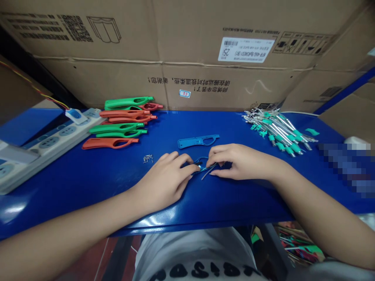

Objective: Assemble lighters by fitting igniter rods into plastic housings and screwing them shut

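Observation:
My left hand point(171, 177) has its fingers closed on a blue plastic lighter shell point(201, 159), mostly hidden under both hands. A small shiny part shows beside the left fingertips. My right hand point(231, 162) pinches at the other end of the shell, by its trigger loop. From under the right fingertips a thin grey strip point(206, 174) sticks out toward me; whether those fingers grip it or the shell I cannot tell. Just beyond the hands lies a second blue lighter shell half point(196, 141), flat on the table. Several short metal pins point(148, 158) lie left of my left hand.
Green and orange lighter shells point(117, 128) lie stacked at the left, beside a white power strip point(52, 142). Metal tubes with teal pieces point(275, 128) are heaped at the back right. A cardboard sheet point(117, 78) stands behind the blue table point(234, 203).

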Available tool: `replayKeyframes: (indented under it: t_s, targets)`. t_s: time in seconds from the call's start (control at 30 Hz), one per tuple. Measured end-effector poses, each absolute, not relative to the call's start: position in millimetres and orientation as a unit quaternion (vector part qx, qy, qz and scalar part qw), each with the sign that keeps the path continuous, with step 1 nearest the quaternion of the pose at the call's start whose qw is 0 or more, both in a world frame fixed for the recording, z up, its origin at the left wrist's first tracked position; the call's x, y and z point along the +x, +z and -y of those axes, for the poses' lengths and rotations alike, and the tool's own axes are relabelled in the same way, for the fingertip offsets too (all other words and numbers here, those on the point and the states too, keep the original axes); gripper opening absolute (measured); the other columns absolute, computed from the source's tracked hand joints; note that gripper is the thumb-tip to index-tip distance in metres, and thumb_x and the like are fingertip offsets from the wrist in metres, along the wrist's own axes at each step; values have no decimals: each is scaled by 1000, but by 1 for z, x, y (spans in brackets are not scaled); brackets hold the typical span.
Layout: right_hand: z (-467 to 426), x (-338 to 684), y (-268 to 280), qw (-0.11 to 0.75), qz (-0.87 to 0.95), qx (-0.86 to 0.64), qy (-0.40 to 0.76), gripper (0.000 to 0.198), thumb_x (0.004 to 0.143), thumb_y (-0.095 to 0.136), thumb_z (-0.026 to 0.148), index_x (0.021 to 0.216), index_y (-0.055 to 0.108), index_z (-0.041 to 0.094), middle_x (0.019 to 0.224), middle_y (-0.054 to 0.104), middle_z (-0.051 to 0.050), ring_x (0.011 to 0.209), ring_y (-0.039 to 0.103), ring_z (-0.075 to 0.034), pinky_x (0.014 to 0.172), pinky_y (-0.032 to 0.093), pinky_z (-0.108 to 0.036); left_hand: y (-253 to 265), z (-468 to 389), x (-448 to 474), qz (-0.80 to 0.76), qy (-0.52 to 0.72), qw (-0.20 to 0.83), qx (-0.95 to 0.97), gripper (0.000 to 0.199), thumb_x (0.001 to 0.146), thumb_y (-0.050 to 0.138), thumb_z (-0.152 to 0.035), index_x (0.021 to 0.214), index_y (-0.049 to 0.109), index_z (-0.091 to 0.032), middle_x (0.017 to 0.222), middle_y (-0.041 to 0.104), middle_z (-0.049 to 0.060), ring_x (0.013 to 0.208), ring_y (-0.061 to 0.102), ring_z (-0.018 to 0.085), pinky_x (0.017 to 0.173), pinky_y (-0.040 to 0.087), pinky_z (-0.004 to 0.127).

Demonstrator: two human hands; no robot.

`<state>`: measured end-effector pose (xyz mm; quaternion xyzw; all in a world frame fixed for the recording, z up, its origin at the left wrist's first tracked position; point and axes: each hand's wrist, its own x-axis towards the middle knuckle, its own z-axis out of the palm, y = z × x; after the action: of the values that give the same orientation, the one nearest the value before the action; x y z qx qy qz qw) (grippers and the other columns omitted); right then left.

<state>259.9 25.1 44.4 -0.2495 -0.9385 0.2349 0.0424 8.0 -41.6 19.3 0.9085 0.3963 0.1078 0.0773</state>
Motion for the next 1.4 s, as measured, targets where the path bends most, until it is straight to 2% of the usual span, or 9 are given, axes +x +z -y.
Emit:
replayKeyframes:
  t_s: [0.13,0.33,0.63,1.4]
  targets:
    - [-24,260,45,50,938,-247,240,18,93,64,27,107,73,19,106,69,-8,93,65,-18,81,49,-29,19,41,9,-399,106,80,907,32,101,44,-19,125,64,-25,120,62,8,99,53,26,84,42,41]
    - [-25,260,47,45,932,-259,251,15,92,65,24,103,72,17,99,71,-7,86,65,-18,77,50,-28,19,42,10,-401,103,75,907,31,101,45,-19,125,64,-25,120,62,8,98,54,26,83,42,40]
    - [-24,262,49,31,940,-246,234,18,93,63,23,107,73,19,105,71,-7,94,66,-19,84,50,-29,19,42,9,-397,98,69,910,31,101,44,-19,125,63,-24,120,62,8,98,54,25,83,41,40]
    - [-24,263,47,43,946,-241,214,17,94,62,21,104,75,17,102,71,-8,93,67,-19,83,50,-29,17,43,9,-398,97,50,911,32,101,45,-19,127,63,-25,120,62,7,99,54,26,82,41,40]
